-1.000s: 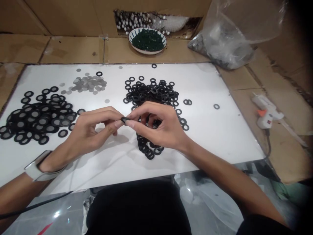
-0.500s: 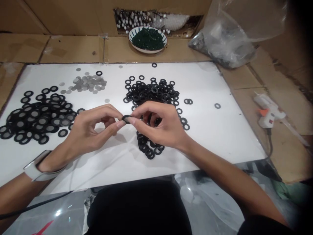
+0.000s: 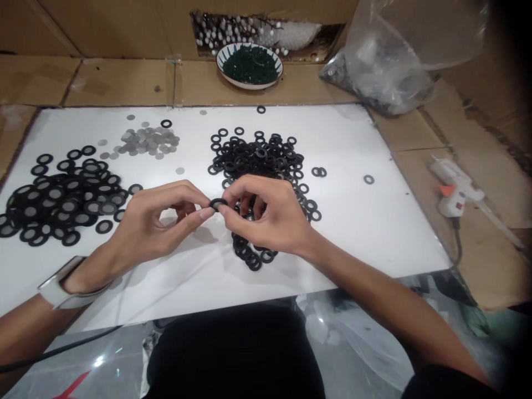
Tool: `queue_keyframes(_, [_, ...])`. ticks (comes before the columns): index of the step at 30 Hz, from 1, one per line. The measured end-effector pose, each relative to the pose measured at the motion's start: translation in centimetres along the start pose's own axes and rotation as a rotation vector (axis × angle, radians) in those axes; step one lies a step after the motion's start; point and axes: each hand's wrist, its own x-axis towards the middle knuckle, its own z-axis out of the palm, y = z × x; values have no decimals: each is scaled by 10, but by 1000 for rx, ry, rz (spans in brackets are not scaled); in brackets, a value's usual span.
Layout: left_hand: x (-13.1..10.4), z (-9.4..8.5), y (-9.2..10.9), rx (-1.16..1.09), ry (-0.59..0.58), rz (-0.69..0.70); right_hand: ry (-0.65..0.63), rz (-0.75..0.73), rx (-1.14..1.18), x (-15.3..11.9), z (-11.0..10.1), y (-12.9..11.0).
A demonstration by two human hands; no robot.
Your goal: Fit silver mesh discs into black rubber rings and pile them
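A black ring (image 3: 218, 204) is pinched between my two hands above the white board. My left hand (image 3: 166, 216) grips its left edge with thumb and forefinger, and my right hand (image 3: 266, 213) pinches the right edge. Behind and below my right hand lies a pile of black rings (image 3: 261, 153). To the left, a heap of black rings with grey centres (image 3: 56, 194) spreads over the board. Small grey discs (image 3: 149, 141) form a loose pile behind my left hand, with one black ring beside them.
A plate of dark green bits (image 3: 249, 65) stands on cardboard at the back. A clear plastic bag (image 3: 382, 83) lies at the back right. On the right, a white glue gun (image 3: 457, 191) with a cable rests on cardboard. Two overlapping rings and a single one lie right of the ring pile.
Both hands still hold the ring, which is tilted slightly differently and sits a little lower and to the right. The camera view has shifted slightly.
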Motion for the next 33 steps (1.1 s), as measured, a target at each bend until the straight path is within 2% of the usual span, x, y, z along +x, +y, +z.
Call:
queue_keyframes(5, [0,1,0,-9,-12,-5,-18,40,86,1,0,0])
queue_keyframes(9, [-1,3,2,-13,33,21,-80,176,179,2,-3,-3])
queue_keyframes(12, [-2,2,2,60,82,125,-107,232,220,2,-5,-4])
queue_keyframes(16, [-3,-3,1,180,22,249,-150,245,284,2,-4,-2])
queue_keyframes(22, [-5,-3,2,118,24,183,-172,305,364,2,-2,0])
queue_keyframes(33, [-2,2,4,76,49,203,-193,322,369,2,-2,0])
